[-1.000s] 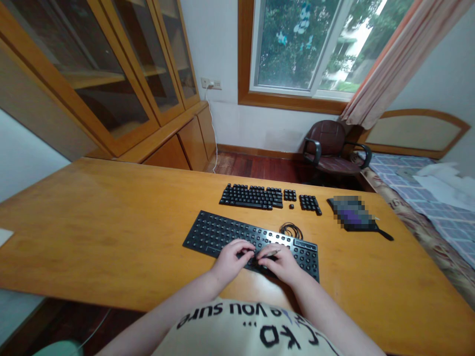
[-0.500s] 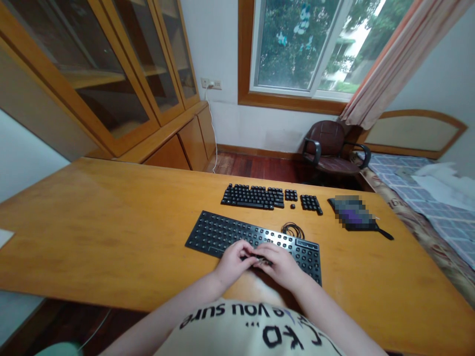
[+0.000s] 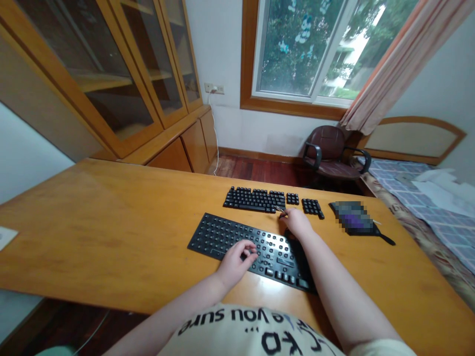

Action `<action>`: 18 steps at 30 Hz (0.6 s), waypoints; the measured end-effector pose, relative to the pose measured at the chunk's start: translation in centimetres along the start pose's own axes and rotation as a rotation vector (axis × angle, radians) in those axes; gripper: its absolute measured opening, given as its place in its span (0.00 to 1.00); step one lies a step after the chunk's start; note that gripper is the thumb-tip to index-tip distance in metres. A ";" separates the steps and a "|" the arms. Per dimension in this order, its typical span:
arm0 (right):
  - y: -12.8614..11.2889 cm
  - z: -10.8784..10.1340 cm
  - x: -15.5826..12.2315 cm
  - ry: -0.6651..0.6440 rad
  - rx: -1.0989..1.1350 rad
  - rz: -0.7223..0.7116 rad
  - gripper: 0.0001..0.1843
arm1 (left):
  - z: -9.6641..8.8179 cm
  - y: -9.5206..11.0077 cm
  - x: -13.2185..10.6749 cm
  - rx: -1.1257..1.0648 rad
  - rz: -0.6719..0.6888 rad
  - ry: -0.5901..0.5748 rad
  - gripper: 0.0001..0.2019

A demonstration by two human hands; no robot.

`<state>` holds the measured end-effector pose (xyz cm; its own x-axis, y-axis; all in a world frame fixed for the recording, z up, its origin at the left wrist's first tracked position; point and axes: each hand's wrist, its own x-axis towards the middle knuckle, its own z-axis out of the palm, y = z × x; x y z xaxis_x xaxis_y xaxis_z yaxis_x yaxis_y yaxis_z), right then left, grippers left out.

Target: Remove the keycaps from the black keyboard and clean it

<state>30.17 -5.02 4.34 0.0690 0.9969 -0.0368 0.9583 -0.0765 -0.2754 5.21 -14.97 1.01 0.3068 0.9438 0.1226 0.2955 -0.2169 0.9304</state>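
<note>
A black keyboard base [image 3: 222, 232] lies at a slant on the desk, most of its key positions bare. Several keycaps [image 3: 285, 278] sit along its near edge. My left hand [image 3: 239, 257] rests over the middle of the base, fingers loosely curled and holding nothing I can see. My right hand [image 3: 297, 222] is beyond the base's far edge, closed on a thin metal tool [image 3: 280, 209] that points left towards the loose keycaps [image 3: 256, 199]. A small dark piece shows under its fingertips, too small to name. The right forearm covers the base's right end.
Smaller groups of keycaps, a block [image 3: 293, 199] and a number-pad block [image 3: 312, 208], lie along the desk's far side. A dark pouch with a strap [image 3: 371, 230] lies to the right. The wooden desk [image 3: 129, 232] reaches far left; a chair [image 3: 326, 148] stands beyond.
My right hand has moved away from my left, forward to the far side of the keyboard base, carrying the metal tool. Near-edge keycaps are now uncovered. The left hand stays in place.
</note>
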 end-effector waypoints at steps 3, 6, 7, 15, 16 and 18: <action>0.1 0.9 0.3 -0.006 -0.025 -0.002 0.08 | 0.0 -0.1 0.0 0.002 -0.002 -0.003 0.08; 0.3 1.1 0.3 0.014 -0.032 -0.018 0.08 | 0.0 0.1 0.1 0.000 -0.002 -0.012 0.08; 0.4 1.1 0.3 0.023 -0.032 -0.024 0.09 | 0.0 0.1 0.1 -0.002 -0.004 -0.018 0.08; 0.7 1.6 0.9 0.047 -0.032 -0.019 0.09 | -0.1 0.4 0.1 0.004 -0.009 -0.040 0.08; 0.7 1.7 1.0 0.049 -0.033 -0.016 0.09 | -0.1 0.4 0.1 0.005 -0.010 -0.040 0.08; 0.6 1.8 1.0 0.055 -0.035 -0.013 0.08 | -0.1 0.4 0.1 0.007 -0.010 -0.041 0.08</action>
<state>30.28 -4.06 2.37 0.0709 0.9973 0.0191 0.9682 -0.0642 -0.2416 5.25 -14.95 1.48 0.3408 0.9349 0.0994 0.3049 -0.2099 0.9290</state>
